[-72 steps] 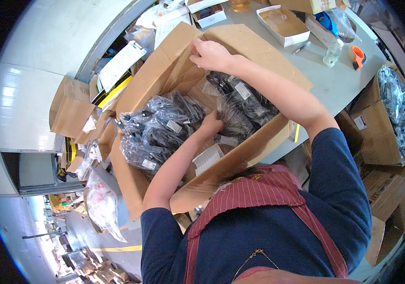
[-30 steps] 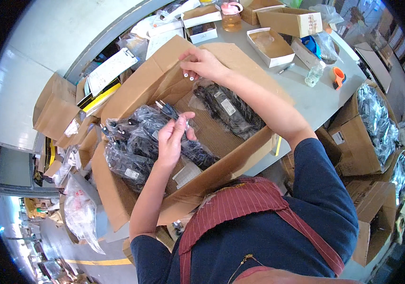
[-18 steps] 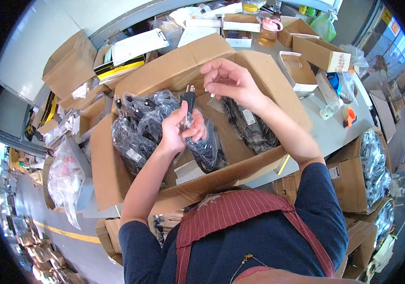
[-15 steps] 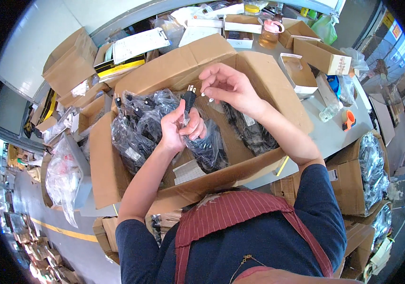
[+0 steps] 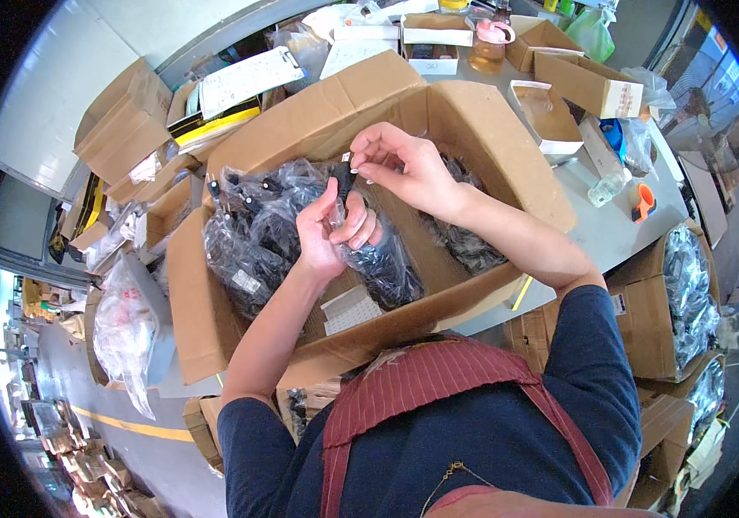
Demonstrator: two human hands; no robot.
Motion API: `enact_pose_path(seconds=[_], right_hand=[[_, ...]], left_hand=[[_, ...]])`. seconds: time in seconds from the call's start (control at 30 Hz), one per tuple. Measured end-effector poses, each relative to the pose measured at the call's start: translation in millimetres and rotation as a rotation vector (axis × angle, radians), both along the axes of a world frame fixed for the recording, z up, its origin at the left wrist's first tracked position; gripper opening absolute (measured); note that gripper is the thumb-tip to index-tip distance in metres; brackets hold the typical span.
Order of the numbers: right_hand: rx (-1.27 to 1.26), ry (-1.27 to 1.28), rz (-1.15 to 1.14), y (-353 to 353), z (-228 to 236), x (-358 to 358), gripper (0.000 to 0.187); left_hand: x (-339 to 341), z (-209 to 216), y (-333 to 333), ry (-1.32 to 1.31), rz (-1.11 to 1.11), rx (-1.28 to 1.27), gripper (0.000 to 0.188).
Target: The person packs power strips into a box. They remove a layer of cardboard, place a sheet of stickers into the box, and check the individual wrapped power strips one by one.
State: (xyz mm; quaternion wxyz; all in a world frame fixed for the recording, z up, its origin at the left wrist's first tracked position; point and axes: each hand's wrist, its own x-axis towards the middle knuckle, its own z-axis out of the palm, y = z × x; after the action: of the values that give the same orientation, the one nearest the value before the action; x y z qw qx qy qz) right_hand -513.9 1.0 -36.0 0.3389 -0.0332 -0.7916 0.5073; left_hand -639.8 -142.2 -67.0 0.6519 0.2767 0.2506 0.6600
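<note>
My left hand (image 5: 333, 231) is closed around a black power plug (image 5: 345, 180), held upright with its prong end up. The plug's bagged black cable (image 5: 386, 269) hangs below that hand, in clear plastic. My right hand (image 5: 404, 166) has its fingertips pinched at the prong end. Small white spots show there, and I cannot make out whether a small piece is between the fingers. Both hands are over a large open cardboard box (image 5: 192, 302). Inside it, bagged black cables (image 5: 257, 229) fill the left side and more bagged cables (image 5: 460, 235) lie at the right, partly behind my right forearm.
A white perforated sheet (image 5: 352, 311) lies on the box floor. Beyond the box are a clipboard (image 5: 248, 82), small cartons (image 5: 546, 116) and a pink-lidded jug (image 5: 488, 50). An orange tape dispenser (image 5: 643, 204) sits at the right. Boxes of bagged goods (image 5: 688, 293) stand at lower right.
My right hand has moved left and slightly down, so its fingertips now meet the prong end of the plug. My left hand keeps its hold on the plug. The view has shifted slightly.
</note>
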Motion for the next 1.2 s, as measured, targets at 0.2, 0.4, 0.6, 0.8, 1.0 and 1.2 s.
enact_pose_path(seconds=[0.2,0.4,0.6,0.8,1.0,1.2], right_hand=[[-0.014,0.035,-0.018,2.0,-4.8,0.2,0.022],[0.062,0.04,-0.045,-1.8,-0.8,1.4,0.023],[0.34,0.014,-0.121,-4.3,-11.9,2.1,0.035],[0.554,-0.259,-0.225,-21.4,-1.3,6.9,0.043],[0.293,-0.126,-0.143,3.3,1.4,-2.3,0.044],[0.179,-0.156,-0.014,16.8,-4.3,-3.4,0.035]], left_hand=[[-1.5,-2.4,1.9,-0.009,-0.012,0.001,0.059],[2.6,2.7,-1.6,-0.007,0.057,-0.018,0.057],[-4.6,-4.5,-1.7,-0.018,0.047,0.004,0.056],[-5.4,0.5,-5.2,-0.088,0.091,-0.058,0.054],[-1.6,4.7,-4.5,-0.046,0.015,0.002,0.058],[-4.7,5.1,-6.1,-0.056,-0.141,0.046,0.06]])
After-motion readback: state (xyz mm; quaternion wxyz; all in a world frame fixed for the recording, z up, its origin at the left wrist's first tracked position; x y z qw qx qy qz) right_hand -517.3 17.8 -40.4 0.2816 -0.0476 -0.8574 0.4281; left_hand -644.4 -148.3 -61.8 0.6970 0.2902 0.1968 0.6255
